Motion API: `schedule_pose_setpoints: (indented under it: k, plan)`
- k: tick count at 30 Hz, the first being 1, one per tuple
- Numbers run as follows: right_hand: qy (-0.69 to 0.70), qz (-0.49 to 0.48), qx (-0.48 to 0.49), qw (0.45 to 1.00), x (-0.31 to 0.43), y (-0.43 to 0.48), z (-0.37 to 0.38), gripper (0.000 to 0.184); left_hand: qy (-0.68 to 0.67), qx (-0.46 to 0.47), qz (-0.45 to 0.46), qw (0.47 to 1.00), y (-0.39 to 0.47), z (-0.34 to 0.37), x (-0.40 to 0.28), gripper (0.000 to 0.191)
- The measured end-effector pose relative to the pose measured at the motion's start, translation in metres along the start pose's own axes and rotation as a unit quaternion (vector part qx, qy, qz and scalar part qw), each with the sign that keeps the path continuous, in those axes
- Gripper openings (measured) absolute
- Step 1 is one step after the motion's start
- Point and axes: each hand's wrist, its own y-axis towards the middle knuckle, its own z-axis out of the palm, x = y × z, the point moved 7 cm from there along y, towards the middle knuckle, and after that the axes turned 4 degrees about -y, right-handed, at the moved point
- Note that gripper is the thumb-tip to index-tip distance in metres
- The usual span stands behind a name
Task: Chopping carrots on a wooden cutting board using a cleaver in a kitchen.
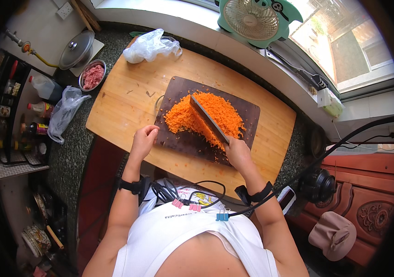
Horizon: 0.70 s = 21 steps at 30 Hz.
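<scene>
My right hand [238, 152] grips the handle of a cleaver [209, 118], whose blade stands on edge in a heap of finely chopped carrot [219, 105]. The heap is split by the blade, with a smaller part on its left. Under it lies a dark cutting board [183, 145], with orange crumbs scattered towards its edges. Loosely curled, my left hand [144, 140] hovers by the board's left edge, and no object shows in its fingers. The blade's lower edge is buried in the carrot and hidden.
A wooden board [114, 114] lies beneath the cutting board. At its far left corner is a plastic bag [152, 46]; beside it stand a bowl of minced meat [93, 76] and a lidded pot [77, 50]. A fan [252, 20] sits on the sill. A black cable [307, 161] crosses at right.
</scene>
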Motion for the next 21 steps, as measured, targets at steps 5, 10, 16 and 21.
schedule_pose_setpoints:
  k: [5,10,16,21]
  plan:
    - [-0.021,-0.006,0.002,1.0,-0.006,0.008,0.005,0.017,-0.009,0.012,-0.012,1.0,0.001,0.006,-0.001,0.018]
    - [0.007,0.008,0.005,1.0,0.003,-0.003,-0.001,0.018,-0.014,0.005,-0.003,1.0,-0.004,0.002,0.0,0.018]
    - [-0.012,0.004,0.007,1.0,-0.005,0.003,-0.003,0.019,-0.019,-0.06,0.021,0.998,-0.017,-0.017,-0.014,0.019]
    - [0.007,0.005,0.016,1.0,-0.017,0.007,0.005,0.022,-0.016,-0.136,0.074,0.988,-0.044,-0.045,-0.05,0.02]
